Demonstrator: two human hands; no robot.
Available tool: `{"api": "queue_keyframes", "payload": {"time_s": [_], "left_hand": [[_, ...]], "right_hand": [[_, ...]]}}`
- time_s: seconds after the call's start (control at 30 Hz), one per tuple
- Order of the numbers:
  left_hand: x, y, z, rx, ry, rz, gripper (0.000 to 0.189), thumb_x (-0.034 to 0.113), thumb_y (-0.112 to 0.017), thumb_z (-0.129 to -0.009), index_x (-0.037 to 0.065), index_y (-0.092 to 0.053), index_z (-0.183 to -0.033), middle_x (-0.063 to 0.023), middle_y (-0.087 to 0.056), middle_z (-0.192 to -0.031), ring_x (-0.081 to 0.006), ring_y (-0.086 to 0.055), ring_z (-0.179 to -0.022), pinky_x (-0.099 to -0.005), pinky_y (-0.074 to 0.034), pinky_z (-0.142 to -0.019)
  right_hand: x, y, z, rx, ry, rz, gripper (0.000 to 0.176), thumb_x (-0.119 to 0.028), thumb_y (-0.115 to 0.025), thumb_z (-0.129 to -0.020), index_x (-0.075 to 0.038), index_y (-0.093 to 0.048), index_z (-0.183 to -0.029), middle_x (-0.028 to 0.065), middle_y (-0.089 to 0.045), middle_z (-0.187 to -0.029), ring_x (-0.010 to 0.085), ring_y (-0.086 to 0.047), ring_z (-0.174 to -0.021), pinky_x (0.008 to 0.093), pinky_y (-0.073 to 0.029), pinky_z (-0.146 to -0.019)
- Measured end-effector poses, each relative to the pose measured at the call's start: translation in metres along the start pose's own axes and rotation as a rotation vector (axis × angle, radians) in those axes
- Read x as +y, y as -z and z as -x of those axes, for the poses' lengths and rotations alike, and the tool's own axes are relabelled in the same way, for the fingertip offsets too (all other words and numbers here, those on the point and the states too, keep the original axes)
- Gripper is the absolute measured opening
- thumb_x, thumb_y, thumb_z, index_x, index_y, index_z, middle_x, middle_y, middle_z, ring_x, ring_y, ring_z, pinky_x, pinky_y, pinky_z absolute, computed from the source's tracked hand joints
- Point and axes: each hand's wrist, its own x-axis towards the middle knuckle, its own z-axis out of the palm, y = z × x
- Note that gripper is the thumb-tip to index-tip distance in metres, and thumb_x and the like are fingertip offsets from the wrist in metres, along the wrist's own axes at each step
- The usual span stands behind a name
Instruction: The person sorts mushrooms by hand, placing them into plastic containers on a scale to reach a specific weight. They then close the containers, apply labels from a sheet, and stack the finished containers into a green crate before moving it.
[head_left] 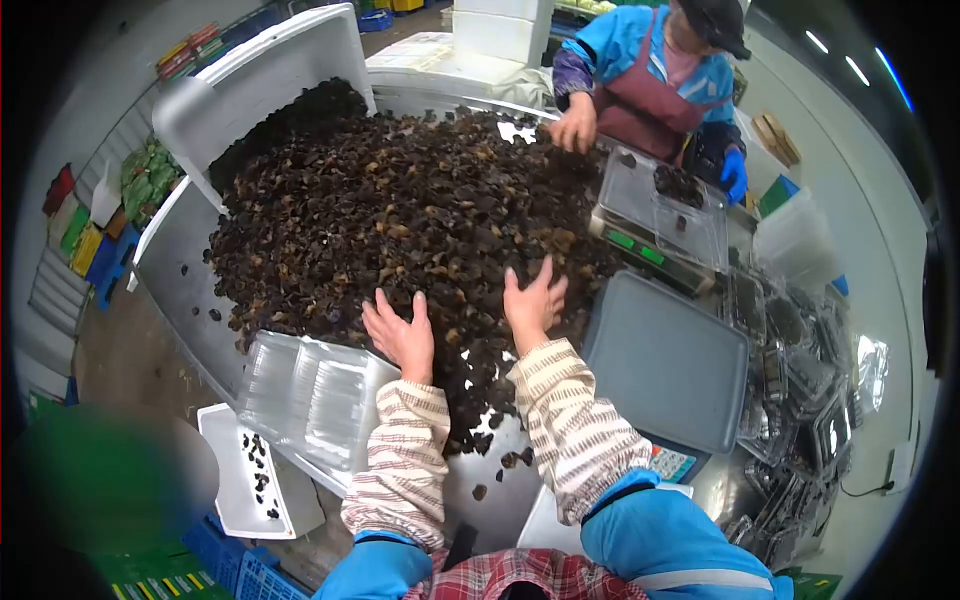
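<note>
A broad heap of dark brown, ruffled pieces that look like wood ear mushrooms [400,210] covers much of the metal table. My left hand [402,335] is at the near side of this heap, fingers spread and palm turned inward. Opposite it, my right hand [534,303] reaches a little farther over the heap, its fingers also apart. Neither hand grips anything. Between my forearms, loose pieces [480,400] trail down onto bare metal. A stack of clear plastic trays [310,390] stands beside my left sleeve.
Right of my arm is a grey weighing scale [665,360]; behind it another scale [650,255] bears a clear tray. Filled clear boxes [800,370] crowd the right side. Across the heap, a co-worker's bare hand [575,124] touches it. A white foam box [245,470] sits low left.
</note>
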Motion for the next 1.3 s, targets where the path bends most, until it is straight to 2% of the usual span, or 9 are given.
{"api": "queue_keyframes", "payload": {"time_s": [0.1,0.27,0.4,0.43,0.67,0.77,0.87,1.03,1.3], "left_hand": [[-0.002,-0.018,-0.016,-0.165,0.158,-0.010,0.053,0.043,-0.058,-0.083,0.008,-0.054,-0.122,-0.0177,-0.051,-0.123,-0.0342,-0.039,-0.121,-0.0426,-0.033,-0.100],[0.009,-0.043,-0.001,-0.358,0.355,0.368,0.044,0.035,-0.052,-0.085,0.005,-0.057,-0.118,-0.0184,-0.059,-0.114,-0.0343,-0.051,-0.110,-0.0396,-0.039,-0.094],[0.027,-0.024,0.006,-0.578,0.318,0.649,0.040,0.026,-0.043,-0.092,-0.002,-0.054,-0.119,-0.0150,-0.061,-0.111,-0.0241,-0.056,-0.104,-0.0296,-0.040,-0.091],[0.036,-0.016,0.008,-0.619,0.335,0.642,0.043,0.029,-0.038,-0.095,-0.002,-0.052,-0.121,-0.0149,-0.058,-0.117,-0.0248,-0.053,-0.107,-0.0300,-0.037,-0.094],[0.067,0.014,0.016,-0.582,0.165,0.494,0.055,0.042,-0.034,-0.094,0.002,-0.044,-0.129,-0.0199,-0.052,-0.124,-0.0352,-0.048,-0.117,-0.0373,-0.034,-0.100],[0.074,0.087,0.022,-0.301,-0.325,0.301,0.040,0.020,-0.062,-0.081,-0.002,-0.056,-0.113,-0.0228,-0.053,-0.121,-0.0367,-0.049,-0.114,-0.0409,-0.037,-0.098],[0.055,0.173,0.026,-0.004,-0.571,-0.093,0.041,0.018,-0.066,-0.076,-0.005,-0.056,-0.108,-0.0198,-0.053,-0.117,-0.0364,-0.050,-0.105,-0.0426,-0.039,-0.090],[-0.024,0.220,0.033,-0.264,-0.288,-0.280,0.025,0.026,-0.065,-0.078,0.002,-0.066,-0.071,-0.0144,-0.057,-0.057,-0.0334,-0.056,-0.052,-0.0380,-0.045,-0.052],[-0.035,0.213,0.048,-0.289,-0.235,-0.117,0.026,0.029,-0.064,-0.078,0.003,-0.068,-0.077,-0.0166,-0.060,-0.063,-0.0330,-0.059,-0.057,-0.0375,-0.045,-0.055]], "right_hand": [[0.001,-0.023,0.009,-0.251,-0.021,0.155,0.066,-0.055,-0.055,-0.079,-0.029,-0.035,-0.137,0.0198,-0.035,-0.135,0.0412,-0.031,-0.126,0.0667,-0.028,-0.092],[0.009,-0.066,0.035,-0.347,-0.027,-0.365,0.068,-0.057,-0.060,-0.077,-0.018,-0.045,-0.131,0.0260,-0.039,-0.132,0.0408,-0.039,-0.121,0.0424,-0.034,-0.100],[0.004,-0.053,0.041,-0.598,-0.180,-1.046,0.073,-0.035,-0.075,-0.072,0.000,-0.044,-0.128,0.0220,-0.047,-0.126,0.0290,-0.048,-0.113,0.0366,-0.037,-0.097],[0.005,-0.061,0.043,-0.456,-0.310,-1.053,0.062,-0.020,-0.076,-0.072,0.003,-0.048,-0.121,0.0141,-0.057,-0.111,0.0214,-0.055,-0.100,0.0327,-0.044,-0.087],[0.017,-0.022,0.045,-0.441,-0.399,-1.311,0.031,-0.001,-0.070,-0.069,-0.004,-0.058,-0.098,0.0053,-0.063,-0.088,0.0162,-0.060,-0.078,0.0298,-0.049,-0.071],[0.014,-0.001,0.041,-0.358,-0.414,-1.387,0.031,0.001,-0.068,-0.069,-0.004,-0.058,-0.098,0.0060,-0.063,-0.086,0.0181,-0.061,-0.077,0.0305,-0.049,-0.073],[0.010,0.013,0.037,-0.299,-0.382,-1.396,0.041,-0.001,-0.070,-0.066,-0.004,-0.056,-0.104,0.0068,-0.062,-0.090,0.0201,-0.061,-0.080,0.0320,-0.049,-0.075],[-0.002,0.049,0.045,-0.478,-0.527,-1.479,0.042,-0.008,-0.072,-0.067,-0.004,-0.055,-0.105,0.0065,-0.062,-0.093,0.0213,-0.061,-0.086,0.0378,-0.050,-0.080],[-0.007,0.095,0.059,-0.722,-0.484,-1.606,0.025,-0.015,-0.070,-0.072,-0.007,-0.062,-0.095,0.0024,-0.064,-0.092,0.0184,-0.062,-0.087,0.0372,-0.051,-0.080]]}}
